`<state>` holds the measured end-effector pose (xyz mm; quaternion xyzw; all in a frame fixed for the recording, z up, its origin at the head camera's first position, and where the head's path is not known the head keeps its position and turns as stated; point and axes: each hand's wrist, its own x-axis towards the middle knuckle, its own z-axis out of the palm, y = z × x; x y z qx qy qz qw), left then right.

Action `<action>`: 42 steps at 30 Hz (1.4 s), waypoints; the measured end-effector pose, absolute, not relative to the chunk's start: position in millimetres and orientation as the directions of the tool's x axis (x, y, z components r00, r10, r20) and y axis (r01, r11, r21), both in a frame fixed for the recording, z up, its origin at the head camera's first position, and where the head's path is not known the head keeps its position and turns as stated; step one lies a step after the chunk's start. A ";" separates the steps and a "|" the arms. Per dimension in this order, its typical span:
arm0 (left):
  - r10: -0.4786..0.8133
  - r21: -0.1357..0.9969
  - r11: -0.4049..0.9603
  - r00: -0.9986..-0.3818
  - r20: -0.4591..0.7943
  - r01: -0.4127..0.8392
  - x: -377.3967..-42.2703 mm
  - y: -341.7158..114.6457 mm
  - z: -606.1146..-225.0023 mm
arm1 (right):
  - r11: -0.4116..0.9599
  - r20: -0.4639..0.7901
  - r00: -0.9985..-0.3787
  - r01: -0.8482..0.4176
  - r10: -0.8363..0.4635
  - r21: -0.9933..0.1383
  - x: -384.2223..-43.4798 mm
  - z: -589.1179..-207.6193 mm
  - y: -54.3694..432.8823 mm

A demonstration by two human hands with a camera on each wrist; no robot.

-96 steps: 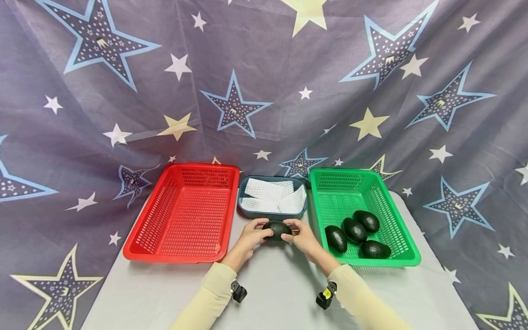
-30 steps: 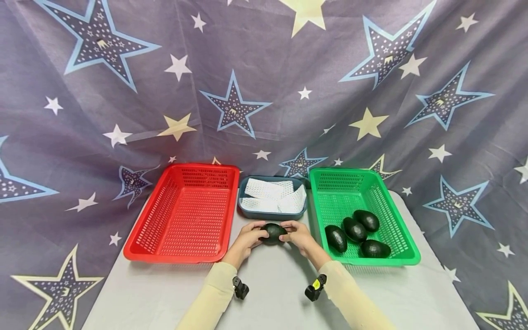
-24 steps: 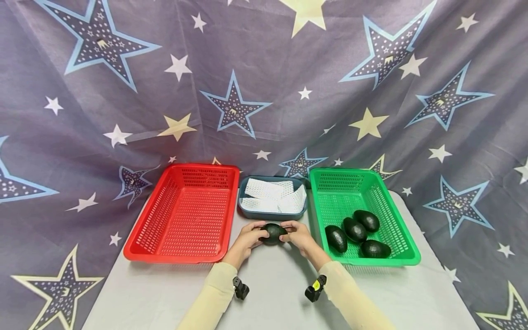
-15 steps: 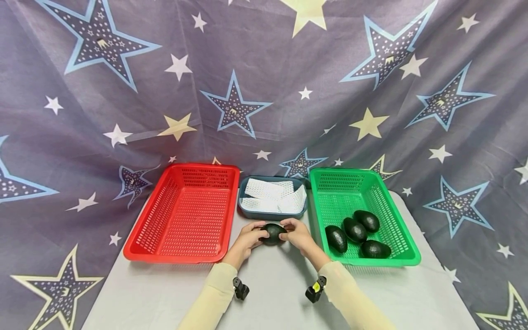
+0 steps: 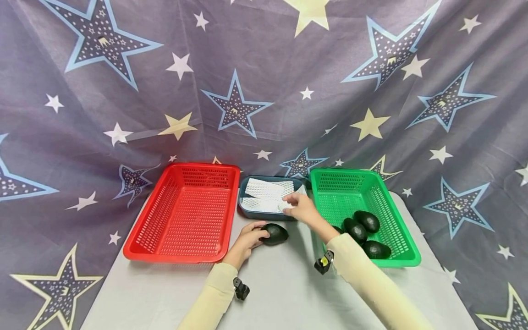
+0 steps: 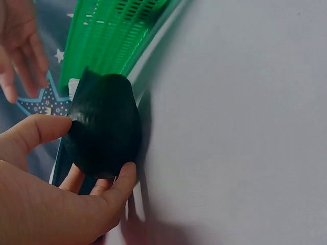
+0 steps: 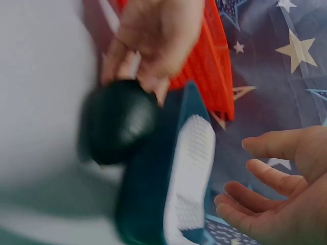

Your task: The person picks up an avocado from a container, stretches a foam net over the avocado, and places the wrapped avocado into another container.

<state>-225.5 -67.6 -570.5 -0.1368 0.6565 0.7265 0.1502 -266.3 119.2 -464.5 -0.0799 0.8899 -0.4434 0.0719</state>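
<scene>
A dark green avocado (image 5: pixel 275 234) is held at one end by my left hand (image 5: pixel 247 240), just in front of the blue bin. In the left wrist view the thumb and fingers grip the avocado (image 6: pixel 104 125) from either side. My right hand (image 5: pixel 303 208) is over the right part of the blue bin (image 5: pixel 264 215), above the white foam net sleeves (image 5: pixel 264 189). The right wrist view shows the right hand (image 7: pixel 281 189) with its fingers spread and nothing between them, beside the foam net sleeves (image 7: pixel 189 173).
At the left stands a red basket (image 5: pixel 175 258) with nothing in it. A green basket (image 5: pixel 406 229) at the right holds several avocados (image 5: pixel 366 221), one partly hidden by the right arm. A star-patterned cloth (image 5: pixel 264 68) hangs behind the white-covered table (image 5: pixel 272 293).
My right hand has let go of the avocado and moved up and right to the blue bin. The left hand still holds the avocado in about the same place.
</scene>
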 end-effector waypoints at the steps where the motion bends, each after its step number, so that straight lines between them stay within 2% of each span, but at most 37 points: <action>1: 0.040 0.912 -0.093 -0.917 -0.397 -0.399 -225.4 -67.7 -569.5 | 0.612 -0.044 -0.976 -0.098 -0.213 -0.785 -271.9 -460.2 120.5; 5: 0.041 0.909 -0.088 -0.913 -0.406 -0.409 -225.1 -67.3 -566.0 | 0.687 -0.016 -0.973 -0.152 -0.232 -0.710 -293.9 -446.8 124.7; 15: 0.028 0.911 -0.092 -0.915 -0.402 -0.403 -224.6 -68.1 -570.9 | 0.809 -0.056 -0.948 -0.235 -0.313 -0.539 -328.5 -438.7 128.9; 24: 0.018 0.908 -0.096 -0.913 -0.408 -0.407 -224.8 -69.8 -573.1 | 0.899 -0.107 -0.964 -0.184 -0.244 -0.398 -344.3 -454.2 124.4; 30: 0.031 0.907 -0.093 -0.911 -0.410 -0.412 -223.6 -68.9 -575.7 | 0.922 -0.117 -0.943 -0.269 -0.310 -0.279 -356.2 -475.9 131.7; 38: 0.060 0.912 -0.104 -0.918 -0.393 -0.397 -226.8 -68.2 -578.4 | 0.955 -0.270 -0.923 -0.229 -0.275 -0.189 -354.5 -480.3 128.3; 42: 0.071 0.909 -0.108 -0.915 -0.397 -0.402 -222.5 -68.7 -565.8 | 0.970 -0.314 -0.919 -0.213 -0.239 -0.117 -352.9 -481.1 123.1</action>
